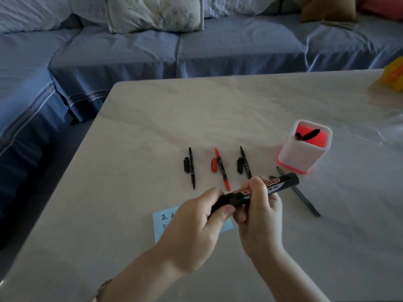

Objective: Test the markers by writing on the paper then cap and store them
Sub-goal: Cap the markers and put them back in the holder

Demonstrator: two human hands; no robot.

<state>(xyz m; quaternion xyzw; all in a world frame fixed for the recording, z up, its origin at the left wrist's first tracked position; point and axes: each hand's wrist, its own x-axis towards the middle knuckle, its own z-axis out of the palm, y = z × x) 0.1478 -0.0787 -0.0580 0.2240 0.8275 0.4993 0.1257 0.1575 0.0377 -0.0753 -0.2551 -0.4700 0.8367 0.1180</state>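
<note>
We log a pale marble-look table (196, 110) with a blue-covered sofa (218, 44) beyond its far edge.

Toward the near edge, left of centre, lies a light blue paper note (161, 227) bearing black handwritten characters; the left hand partly covers it.

The left hand (196, 223) is held above the note, fingers and thumb curled round the black cap end of a thick black whiteboard marker with a red-and-white label (281, 184).

Mid-table we record a row of three thin uncapped markers, each with its cap just to its left:
- a thin black marker (191, 168) with a black cap (186, 164)
- a thin red marker (222, 171) with a red cap (214, 165)
- a second thin black marker (246, 164) with its black cap (240, 165)

The right hand (259, 216) grips the whiteboard marker's barrel, fingers wrapped over the label. We cannot tell whether the cap is fully seated.

Right of the hands a slim dark grey pen (305, 199) lies flat on the table.

Toward the right edge stands a square white pen holder with a red interior (303, 153), holding one black marker (308, 134).

A blurred yellow object (394, 77) sits at the far right corner.
</note>
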